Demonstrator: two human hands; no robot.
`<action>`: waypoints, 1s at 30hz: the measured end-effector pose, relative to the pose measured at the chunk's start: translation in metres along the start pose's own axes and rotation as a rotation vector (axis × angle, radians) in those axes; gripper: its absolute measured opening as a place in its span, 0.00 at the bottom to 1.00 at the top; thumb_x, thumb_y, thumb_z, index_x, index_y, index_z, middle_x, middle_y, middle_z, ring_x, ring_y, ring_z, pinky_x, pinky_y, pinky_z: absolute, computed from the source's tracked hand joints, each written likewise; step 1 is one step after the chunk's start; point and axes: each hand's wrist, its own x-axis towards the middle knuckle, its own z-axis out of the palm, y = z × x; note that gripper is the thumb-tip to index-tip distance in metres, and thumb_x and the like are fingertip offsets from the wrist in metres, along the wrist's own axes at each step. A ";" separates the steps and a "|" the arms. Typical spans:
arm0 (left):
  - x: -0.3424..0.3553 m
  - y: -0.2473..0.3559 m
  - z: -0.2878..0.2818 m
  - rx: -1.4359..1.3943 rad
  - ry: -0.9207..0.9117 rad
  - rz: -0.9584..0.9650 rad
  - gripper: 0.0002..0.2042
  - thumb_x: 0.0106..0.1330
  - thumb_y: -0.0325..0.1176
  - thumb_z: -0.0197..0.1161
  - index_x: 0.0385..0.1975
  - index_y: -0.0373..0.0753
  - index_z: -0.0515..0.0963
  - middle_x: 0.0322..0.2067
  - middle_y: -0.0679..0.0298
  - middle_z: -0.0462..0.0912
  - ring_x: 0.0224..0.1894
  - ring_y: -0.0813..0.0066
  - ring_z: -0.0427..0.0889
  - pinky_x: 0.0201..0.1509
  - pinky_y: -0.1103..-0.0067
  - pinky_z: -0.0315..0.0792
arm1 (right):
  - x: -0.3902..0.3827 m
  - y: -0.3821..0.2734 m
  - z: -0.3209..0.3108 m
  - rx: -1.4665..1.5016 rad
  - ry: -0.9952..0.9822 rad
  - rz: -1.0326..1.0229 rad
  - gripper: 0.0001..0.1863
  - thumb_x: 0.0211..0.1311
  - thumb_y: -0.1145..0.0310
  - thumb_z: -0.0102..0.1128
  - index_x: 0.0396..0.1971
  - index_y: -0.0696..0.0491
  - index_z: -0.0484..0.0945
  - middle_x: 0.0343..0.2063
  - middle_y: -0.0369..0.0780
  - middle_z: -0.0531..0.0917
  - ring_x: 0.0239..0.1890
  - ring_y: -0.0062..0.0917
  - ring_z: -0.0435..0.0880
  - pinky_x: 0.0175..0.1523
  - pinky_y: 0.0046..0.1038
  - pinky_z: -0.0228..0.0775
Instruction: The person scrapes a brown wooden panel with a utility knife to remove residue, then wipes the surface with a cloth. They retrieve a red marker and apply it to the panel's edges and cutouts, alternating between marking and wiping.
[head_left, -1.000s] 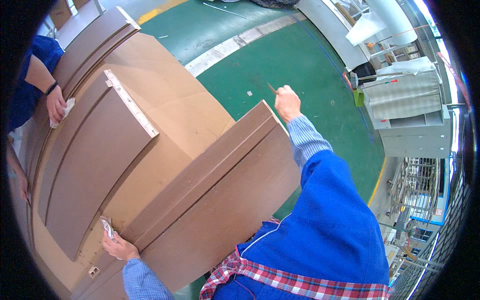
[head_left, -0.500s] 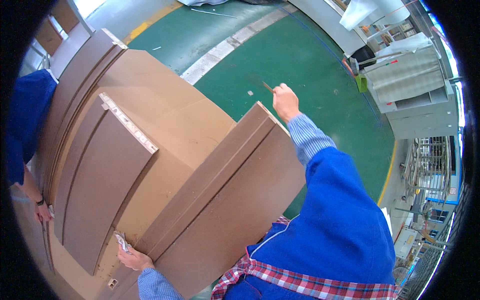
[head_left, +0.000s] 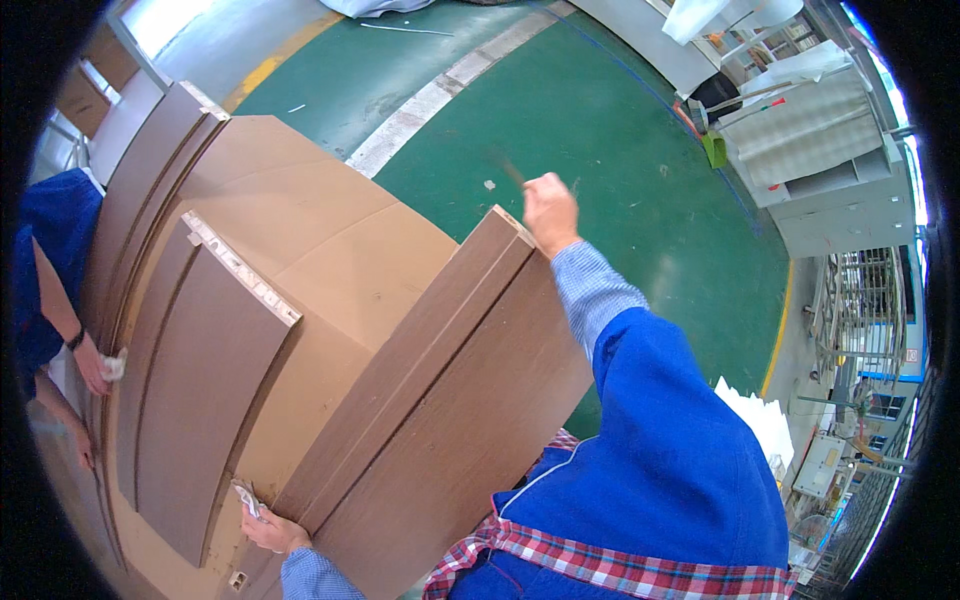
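My left hand (head_left: 271,527) is closed on a crumpled white cloth (head_left: 248,496) beside the lower part of a long brown board (head_left: 440,400) with a lengthwise groove. My right hand (head_left: 549,208), at that board's upper end, grips a thin blade-like tool (head_left: 505,163), blurred. A curved brown panel (head_left: 200,370) with a pale end edge lies left of the board on brown cardboard (head_left: 330,240). Another long grooved brown panel (head_left: 146,188) runs along the left.
At left, a co-worker in blue (head_left: 55,250) reaches to the far panel, one hand (head_left: 92,365) holding white material. Green floor (head_left: 660,160) with painted lines surrounds the cardboard. Pale cabinets (head_left: 835,225), a green dustpan (head_left: 714,151) and metal racks (head_left: 860,300) stand at right.
My right hand has moved slightly left with the tool. The boards appear shifted as my view moves. The co-worker's hand with white material went down along the panel, then back up.
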 end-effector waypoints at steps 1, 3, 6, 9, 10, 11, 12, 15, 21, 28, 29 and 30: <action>0.003 0.001 0.006 -0.013 0.028 0.015 0.21 0.66 0.47 0.45 0.51 0.40 0.70 0.46 0.55 0.73 0.47 0.53 0.71 0.49 0.62 0.64 | 0.003 -0.001 -0.001 0.000 -0.005 -0.061 0.05 0.56 0.73 0.50 0.26 0.55 0.76 0.25 0.43 0.74 0.30 0.36 0.76 0.33 0.34 0.70; 0.004 -0.001 0.001 -0.013 0.001 -0.016 0.21 0.66 0.47 0.45 0.52 0.40 0.70 0.46 0.54 0.73 0.48 0.53 0.71 0.49 0.62 0.64 | -0.002 -0.025 -0.007 0.086 -0.062 -0.170 0.04 0.54 0.73 0.51 0.27 0.55 0.75 0.25 0.43 0.74 0.31 0.35 0.76 0.35 0.34 0.71; 0.002 0.001 -0.001 0.007 -0.022 -0.029 0.21 0.66 0.46 0.45 0.52 0.40 0.70 0.46 0.54 0.73 0.47 0.53 0.71 0.49 0.62 0.64 | -0.035 -0.108 -0.015 0.436 -0.238 -0.318 0.04 0.51 0.74 0.50 0.27 0.55 0.73 0.25 0.43 0.74 0.31 0.36 0.76 0.37 0.33 0.71; 0.003 -0.017 0.009 -0.031 0.029 0.029 0.21 0.66 0.45 0.46 0.51 0.39 0.70 0.45 0.53 0.73 0.47 0.53 0.71 0.49 0.62 0.64 | -0.051 -0.128 -0.010 0.517 -0.253 -0.337 0.03 0.51 0.73 0.51 0.27 0.55 0.73 0.24 0.43 0.73 0.31 0.36 0.75 0.36 0.34 0.70; 0.001 -0.024 0.014 -0.058 0.048 0.054 0.20 0.66 0.45 0.46 0.51 0.39 0.71 0.45 0.53 0.73 0.47 0.53 0.71 0.50 0.62 0.64 | -0.046 -0.119 -0.008 0.467 -0.250 -0.334 0.03 0.51 0.73 0.51 0.27 0.55 0.73 0.24 0.43 0.73 0.31 0.36 0.75 0.36 0.34 0.70; -0.001 -0.020 0.013 -0.057 0.037 0.034 0.20 0.66 0.45 0.46 0.51 0.39 0.71 0.45 0.53 0.73 0.47 0.53 0.71 0.50 0.62 0.64 | -0.040 -0.107 -0.006 0.417 -0.247 -0.330 0.03 0.52 0.73 0.51 0.27 0.54 0.73 0.24 0.43 0.73 0.31 0.36 0.75 0.36 0.34 0.70; 0.000 -0.013 0.008 -0.051 0.021 0.020 0.20 0.66 0.45 0.46 0.50 0.38 0.71 0.45 0.53 0.74 0.47 0.52 0.71 0.50 0.62 0.64 | -0.030 -0.079 0.000 0.358 -0.154 -0.312 0.03 0.53 0.73 0.51 0.27 0.55 0.73 0.25 0.43 0.73 0.31 0.36 0.75 0.36 0.34 0.70; 0.002 0.002 0.003 -0.050 0.015 0.025 0.20 0.66 0.45 0.46 0.50 0.38 0.71 0.45 0.53 0.74 0.47 0.52 0.71 0.50 0.62 0.64 | 0.003 -0.013 0.004 -0.004 -0.103 -0.134 0.06 0.54 0.71 0.52 0.29 0.56 0.77 0.28 0.43 0.76 0.34 0.35 0.77 0.38 0.34 0.71; 0.000 -0.003 0.002 -0.022 0.019 0.035 0.20 0.66 0.45 0.46 0.50 0.39 0.71 0.45 0.54 0.74 0.47 0.53 0.71 0.51 0.63 0.64 | -0.011 -0.072 -0.009 0.277 -0.217 -0.244 0.05 0.54 0.71 0.53 0.29 0.56 0.76 0.27 0.43 0.75 0.33 0.35 0.77 0.38 0.32 0.71; 0.002 -0.010 0.005 -0.052 -0.007 -0.015 0.18 0.66 0.43 0.47 0.50 0.40 0.71 0.45 0.53 0.73 0.47 0.54 0.71 0.50 0.63 0.64 | -0.021 -0.068 0.003 0.393 -0.156 -0.261 0.04 0.54 0.73 0.53 0.28 0.56 0.74 0.28 0.44 0.74 0.33 0.36 0.76 0.38 0.34 0.71; 0.001 -0.010 0.004 -0.045 0.006 -0.008 0.18 0.66 0.42 0.47 0.50 0.40 0.71 0.45 0.53 0.73 0.47 0.54 0.71 0.50 0.63 0.64 | -0.009 -0.052 0.003 0.258 -0.166 -0.177 0.04 0.54 0.72 0.53 0.28 0.55 0.75 0.28 0.43 0.74 0.33 0.36 0.76 0.39 0.34 0.71; 0.001 -0.004 0.004 -0.045 0.018 0.001 0.18 0.66 0.42 0.47 0.50 0.39 0.71 0.45 0.53 0.72 0.47 0.54 0.71 0.50 0.63 0.64 | 0.003 -0.035 -0.002 0.117 -0.171 -0.093 0.04 0.54 0.71 0.53 0.28 0.55 0.75 0.29 0.43 0.75 0.33 0.37 0.77 0.39 0.35 0.71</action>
